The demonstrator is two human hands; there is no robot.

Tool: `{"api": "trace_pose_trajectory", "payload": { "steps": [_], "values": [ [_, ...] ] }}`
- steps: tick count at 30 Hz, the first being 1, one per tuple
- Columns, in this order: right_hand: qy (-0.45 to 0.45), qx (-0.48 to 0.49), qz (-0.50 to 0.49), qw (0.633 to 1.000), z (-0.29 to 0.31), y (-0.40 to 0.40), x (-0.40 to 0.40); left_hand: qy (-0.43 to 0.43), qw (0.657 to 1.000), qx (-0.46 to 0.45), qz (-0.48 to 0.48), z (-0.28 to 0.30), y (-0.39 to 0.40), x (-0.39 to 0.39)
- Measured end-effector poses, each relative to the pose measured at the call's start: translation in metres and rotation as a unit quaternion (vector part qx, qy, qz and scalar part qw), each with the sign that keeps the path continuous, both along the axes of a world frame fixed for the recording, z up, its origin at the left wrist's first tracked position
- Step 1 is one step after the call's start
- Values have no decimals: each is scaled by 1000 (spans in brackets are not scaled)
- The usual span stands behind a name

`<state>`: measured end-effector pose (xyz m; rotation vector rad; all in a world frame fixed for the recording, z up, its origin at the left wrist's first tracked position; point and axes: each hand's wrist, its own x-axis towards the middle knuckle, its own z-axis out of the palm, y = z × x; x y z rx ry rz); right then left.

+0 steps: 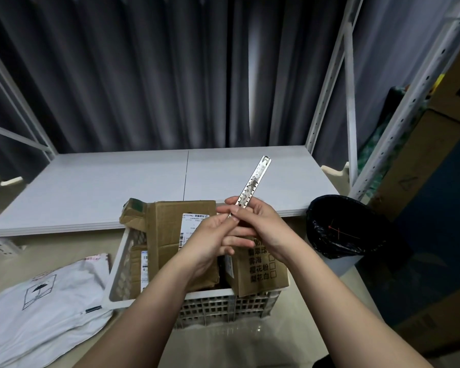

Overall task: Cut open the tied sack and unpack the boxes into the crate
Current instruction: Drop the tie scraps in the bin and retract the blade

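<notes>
1. The sack (40, 309) lies flat and limp on the floor, to the left of the crate (117, 266); it looks emptied, so the cutting seems done.
2. The cardboard boxes (170, 235) stand packed in the crate, near you and just in front of the grey shelf (104, 187). The unpacking looks finished or close to it.
3. What seems left is to put away the utility knife (252, 184), which points up and away over the crate.
4. Your right hand (263, 224) grips the knife's lower end, fingers curled round it.
5. Your left hand (210, 243) touches that same end, its fingers stretched under your right; whether it pinches the knife, you cannot tell.
6. A black-lined bin (340, 227) stands to the right.
</notes>
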<state>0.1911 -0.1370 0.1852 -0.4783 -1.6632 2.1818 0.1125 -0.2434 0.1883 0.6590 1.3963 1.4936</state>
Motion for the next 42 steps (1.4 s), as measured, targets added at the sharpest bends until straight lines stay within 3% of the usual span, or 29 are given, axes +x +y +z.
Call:
{"api": "trace_pose_trajectory", "payload": {
  "steps": [6, 11, 15, 20, 26, 36, 42],
  "values": [
    [-29, 7, 21, 999, 1, 5, 3, 2, 999, -28, -18, -5, -4, 0],
    [-73, 25, -14, 997, 1, 3, 16, 47, 997, -44, 37, -8, 0, 13],
    [-117, 78, -86, 986, 5, 1, 21, 15, 996, -52, 70, -6, 14, 24],
    [-148, 77, -207, 964, 8, 23, 33, 6, 994, -61, 91, 3, 54, 34],
    [-203, 100, -226, 947, -4, 83, 31, 49, 987, -94, 122, -17, 122, 28],
    [-224, 37, -196, 954, -94, 216, -17, 237, 957, -152, 69, -87, 248, -22],
    [-237, 39, -297, 924, -168, 270, -51, 227, 960, -162, -13, -148, 300, -52]
  ]
}}
